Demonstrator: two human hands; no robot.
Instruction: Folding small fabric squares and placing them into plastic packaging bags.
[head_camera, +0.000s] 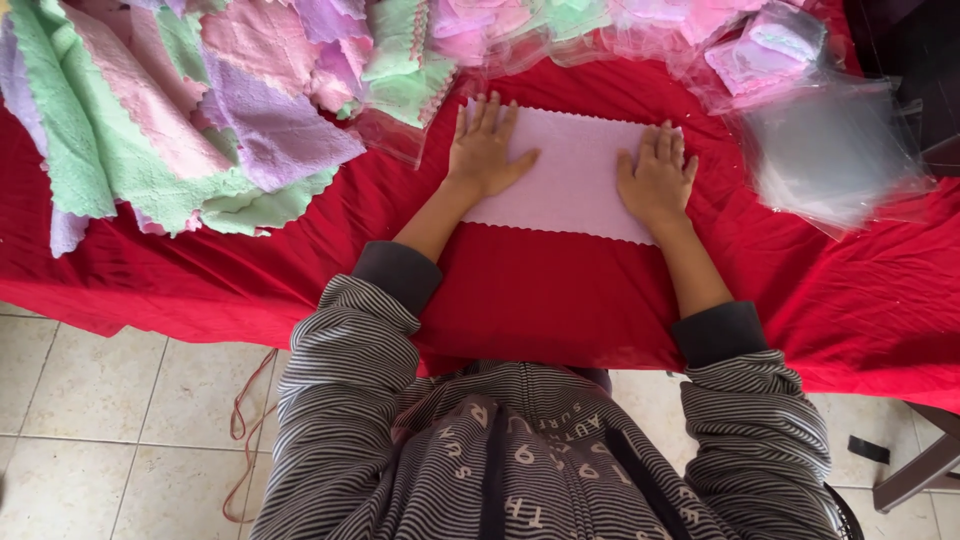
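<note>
Head view: left hand (485, 148) and right hand (657, 176) spread flat, gripping nothing, pressing opposite ends of pale pink scalloped cloth (575, 172) smooth against red-covered counter (540, 290); pastel cloth heap (170, 110) beyond left hand, clear bags (835, 150) beside right.

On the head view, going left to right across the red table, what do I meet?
Heap of green, pink and lilac cloths → left hand flat on the pink cloth → right hand on the same cloth → stack of clear plastic bags, all on the red tablecloth.
</note>
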